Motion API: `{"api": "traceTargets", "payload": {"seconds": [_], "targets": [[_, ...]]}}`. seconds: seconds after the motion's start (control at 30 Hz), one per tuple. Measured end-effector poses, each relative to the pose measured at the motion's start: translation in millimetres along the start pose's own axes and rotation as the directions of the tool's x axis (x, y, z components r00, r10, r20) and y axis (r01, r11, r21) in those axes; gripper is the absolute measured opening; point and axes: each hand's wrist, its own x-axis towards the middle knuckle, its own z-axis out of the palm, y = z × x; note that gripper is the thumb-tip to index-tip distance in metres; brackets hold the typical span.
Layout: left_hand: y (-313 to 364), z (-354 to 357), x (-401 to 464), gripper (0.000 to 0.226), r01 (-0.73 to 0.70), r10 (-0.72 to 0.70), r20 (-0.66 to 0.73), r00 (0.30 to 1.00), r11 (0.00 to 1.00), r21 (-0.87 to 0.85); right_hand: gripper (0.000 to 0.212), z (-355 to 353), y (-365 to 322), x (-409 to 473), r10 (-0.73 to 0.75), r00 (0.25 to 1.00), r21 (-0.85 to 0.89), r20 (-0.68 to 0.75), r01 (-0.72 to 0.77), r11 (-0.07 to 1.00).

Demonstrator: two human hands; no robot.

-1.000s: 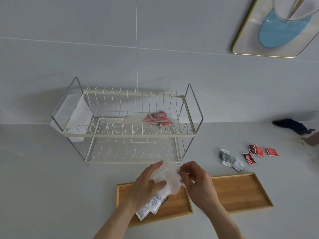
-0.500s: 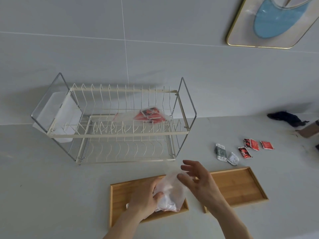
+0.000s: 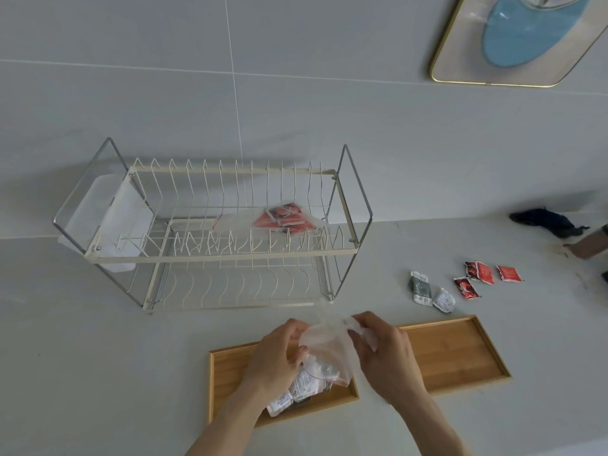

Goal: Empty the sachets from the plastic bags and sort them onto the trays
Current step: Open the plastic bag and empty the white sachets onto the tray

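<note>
Both hands hold a clear plastic bag (image 3: 327, 350) upside down over the left wooden tray (image 3: 227, 373). My left hand (image 3: 276, 353) grips its left side and my right hand (image 3: 381, 350) pinches its upper right corner. White sachets (image 3: 296, 390) spill from the bag's mouth onto that tray. The right wooden tray (image 3: 460, 353) lies beside it, partly behind my right hand. A second bag of red sachets (image 3: 283, 218) rests on the upper shelf of the wire dish rack (image 3: 210, 251).
Loose sachets lie on the counter behind the right tray: grey-white ones (image 3: 427, 291) and red ones (image 3: 483, 276). A dark cloth (image 3: 546, 222) sits far right by the wall. A framed blue picture (image 3: 519, 37) hangs at upper right.
My right hand has gone back to the bag and taken hold of its corner. The bag is lifted higher and sachets now slide out onto the left tray.
</note>
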Motion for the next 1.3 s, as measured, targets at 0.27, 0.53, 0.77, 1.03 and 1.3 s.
{"api": "traceTargets", "payload": {"seconds": [0.27,0.53,0.77,1.03,1.3], "targets": [[-2.3,-4.4,-7.6,0.069,0.107,-0.095,0.061,0.994,0.968,-0.229,0.009,-12.0,-14.6,4.5,0.099,0.995,0.235,0.027,-0.102,0.967],[-13.8,-41.2,-41.8,0.056,0.313,-0.279,0.185,0.942,0.541,-0.781,0.025,18.4,-41.8,0.5,0.309,0.851,0.744,0.425,-0.523,0.415],[-65.5,-93.2,-80.3,0.037,0.235,-0.497,-0.047,0.867,0.489,-0.840,0.027,76.6,-68.3,0.6,0.343,0.819,0.586,0.460,-0.571,0.575],[-119.0,-128.1,-130.8,0.024,0.207,-0.668,-0.188,0.720,0.465,-0.861,0.022,149.3,-107.2,0.7,0.365,0.789,0.422,0.495,-0.585,0.693],[-162.6,-138.4,-169.9,0.033,0.453,-0.785,-0.315,0.534,0.580,-0.677,0.046,211.4,-144.6,-22.9,0.158,0.864,0.081,0.479,-0.223,0.971]]}}
